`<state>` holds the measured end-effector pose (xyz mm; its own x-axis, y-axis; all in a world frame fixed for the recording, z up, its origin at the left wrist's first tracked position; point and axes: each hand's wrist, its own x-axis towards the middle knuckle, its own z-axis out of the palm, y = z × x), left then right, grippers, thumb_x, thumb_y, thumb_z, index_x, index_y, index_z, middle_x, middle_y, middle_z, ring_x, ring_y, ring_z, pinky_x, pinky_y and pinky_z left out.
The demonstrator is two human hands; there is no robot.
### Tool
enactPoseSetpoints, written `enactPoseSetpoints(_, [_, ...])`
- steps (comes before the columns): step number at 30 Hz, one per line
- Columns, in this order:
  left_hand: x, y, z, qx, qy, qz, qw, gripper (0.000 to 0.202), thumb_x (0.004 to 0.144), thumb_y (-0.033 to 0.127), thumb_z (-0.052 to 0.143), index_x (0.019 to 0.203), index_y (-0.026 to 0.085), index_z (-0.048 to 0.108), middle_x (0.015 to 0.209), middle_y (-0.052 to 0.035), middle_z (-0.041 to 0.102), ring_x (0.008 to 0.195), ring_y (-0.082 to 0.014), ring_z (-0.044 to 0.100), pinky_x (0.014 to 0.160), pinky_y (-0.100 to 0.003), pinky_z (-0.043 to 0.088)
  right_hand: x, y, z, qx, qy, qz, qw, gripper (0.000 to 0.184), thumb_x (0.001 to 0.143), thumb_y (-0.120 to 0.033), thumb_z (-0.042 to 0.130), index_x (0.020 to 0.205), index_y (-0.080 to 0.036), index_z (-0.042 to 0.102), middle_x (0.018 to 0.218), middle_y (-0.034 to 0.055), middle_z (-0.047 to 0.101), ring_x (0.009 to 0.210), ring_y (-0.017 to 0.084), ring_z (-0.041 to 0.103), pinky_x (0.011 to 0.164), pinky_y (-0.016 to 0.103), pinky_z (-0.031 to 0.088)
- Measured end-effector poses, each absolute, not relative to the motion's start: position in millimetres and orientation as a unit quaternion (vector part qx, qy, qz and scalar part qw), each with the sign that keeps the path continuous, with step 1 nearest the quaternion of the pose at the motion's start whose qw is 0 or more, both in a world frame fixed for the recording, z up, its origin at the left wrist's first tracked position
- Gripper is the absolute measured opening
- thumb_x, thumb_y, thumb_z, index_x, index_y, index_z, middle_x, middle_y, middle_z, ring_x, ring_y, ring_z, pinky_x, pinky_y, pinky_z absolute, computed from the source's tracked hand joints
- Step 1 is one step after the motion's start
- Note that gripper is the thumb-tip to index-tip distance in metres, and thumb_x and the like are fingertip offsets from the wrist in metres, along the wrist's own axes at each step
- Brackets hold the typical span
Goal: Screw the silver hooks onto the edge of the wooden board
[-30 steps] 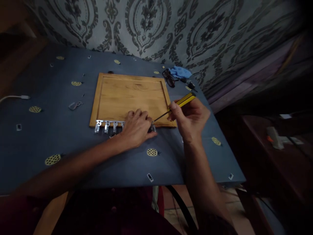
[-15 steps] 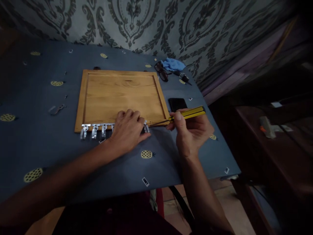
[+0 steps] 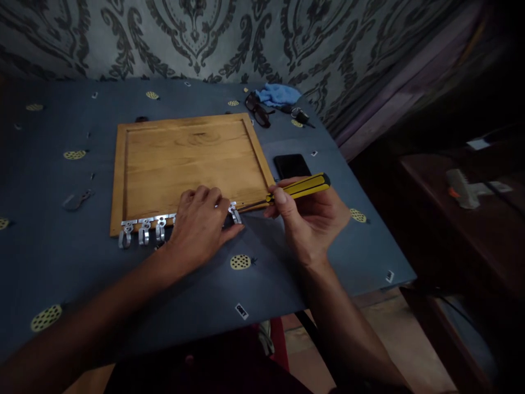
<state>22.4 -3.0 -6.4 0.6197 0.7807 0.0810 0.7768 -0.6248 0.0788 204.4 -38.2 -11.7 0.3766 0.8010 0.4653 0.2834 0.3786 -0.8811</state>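
Note:
A framed wooden board (image 3: 184, 158) lies flat on the table, with a row of shiny metal clips (image 3: 144, 231) along its near edge. My left hand (image 3: 199, 221) is closed over the right part of that row, fingers curled on the board's edge and thumb stretched below. It hides the middle clips; the rightmost clip (image 3: 234, 212) shows just beyond the fingers. In my right hand (image 3: 314, 221) is a yellow-and-black screwdriver (image 3: 304, 187), held by its handle and lying low. Its shaft points left along the near edge, the tip close to the rightmost clip.
Behind the right hand lies a black phone-like slab (image 3: 292, 166). Sunglasses (image 3: 258, 112), a blue cloth (image 3: 279, 94) and keys (image 3: 301, 116) are at the back right. On the left are a loose metal clip (image 3: 84, 196) and small screws (image 3: 92, 175). A patterned wall covering (image 3: 197, 38) borders the table.
The view has shifted, so the board and both hands appear a little further left. Both hands keep nearly the same grip and place on the board.

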Motion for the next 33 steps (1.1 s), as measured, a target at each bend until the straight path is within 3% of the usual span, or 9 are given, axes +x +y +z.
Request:
enactPoseSetpoints(9, [22.9,-3.6,-5.9,0.900,0.433,0.056,0.016,0.035,0.097,0.049,0.074,0.112,0.017,0.076,0.113,-0.0151,0.071,0.113,-0.0368,0.060,0.094,-0.050,0.048,202.3,-35.9,-14.0,-0.513,-0.525,0.220,0.643,0.028,0.089,-0.053,0.081,0.086,-0.028,0.070,0.088,0.0010,0.074,0.053,0.013,0.065,0.048,0.032,0.062])
enactPoseSetpoints(23, [25.4,-2.7,1.2,0.902,0.430,0.029,0.020,0.042,0.099,0.052,0.071,0.117,0.015,0.076,0.114,-0.0150,0.072,0.114,-0.0357,0.061,0.095,-0.048,0.047,200.2,-31.4,-18.6,-0.491,-0.532,0.217,0.655,0.026,0.088,-0.048,0.085,0.093,-0.024,0.074,0.084,-0.0018,0.076,0.053,0.010,0.068,0.050,0.025,0.062])
enactPoseSetpoints(33, [26.3,-1.0,10.5,0.895,0.438,-0.014,0.084,0.047,0.103,0.054,0.066,0.126,0.014,0.073,0.127,-0.0162,0.070,0.126,-0.0365,0.057,0.103,-0.049,0.044,197.3,-22.9,1.8,-0.497,-0.609,0.238,0.571,0.020,0.090,-0.040,0.083,0.089,-0.023,0.073,0.083,-0.0017,0.073,0.054,0.009,0.064,0.049,0.024,0.059])
